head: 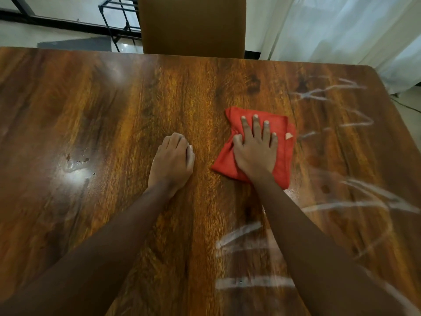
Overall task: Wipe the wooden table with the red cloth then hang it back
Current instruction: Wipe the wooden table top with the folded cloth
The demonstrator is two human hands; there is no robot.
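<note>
**A:** Where is the red cloth point(283, 160) right now?

**B:** Flat on the bench point(114, 106), a little right of the middle, under the right hand point(255, 149). That hand lies palm down on it, fingers straight and spread, and the thumb bunches a fold at the cloth's left edge. It presses rather than grips.

**A:** And the left hand point(173, 156)?

**B:** Just beside the cloth on its left and apart from it, resting on bare wood with the fingers curled under. I see nothing in it. It looks like a brace.

**A:** Which way does the work lie from there?

**B:** Mostly to the right and toward the person. White streaks point(355, 204) cross the right side of the bench, from near the far right corner down to the near edge. The closest ones start just beside the cloth's right edge. They run roughly side to side, while the cloth's longer side runs far to near, so a sweep to the right would meet them broadside.

**A:** Anything on the other side?

**B:** A wet smear point(75, 165) beside a glare spot, well to the left, beyond the left hand. To reach it, the right hand would have to cross in front of the body, or the cloth would have to change hands.

**A:** So how far along is this?

**B:** Mid-wipe, I'd judge, since plenty of marks are not yet cleared. Where the cloth gets hung is out of view. Past the far edge I see only a chair point(193, 26) and a curtain point(341, 30).
</note>
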